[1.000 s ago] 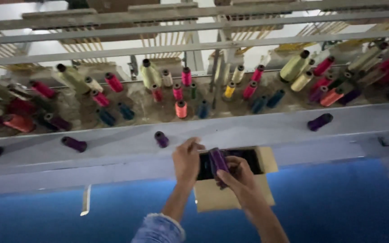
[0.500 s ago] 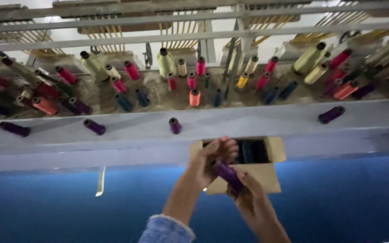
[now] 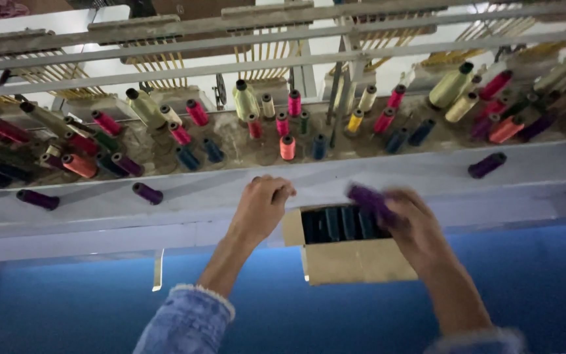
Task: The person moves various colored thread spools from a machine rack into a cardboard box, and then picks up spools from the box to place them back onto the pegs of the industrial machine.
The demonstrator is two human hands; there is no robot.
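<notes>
A purple thread spool (image 3: 369, 198) is gripped in the right hand (image 3: 409, 219), blurred, just above the open cardboard box (image 3: 355, 259) of dark spools. The left hand (image 3: 263, 204) is curled closed beside the box, against the grey ledge (image 3: 198, 196); whether anything is held cannot be told.

Coloured thread cones (image 3: 287, 147) on dusty shelf (image 3: 335, 176)

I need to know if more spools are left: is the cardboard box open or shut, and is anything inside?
Open: the cardboard box has its flap folded back, and dark spools stand in a row inside.
</notes>
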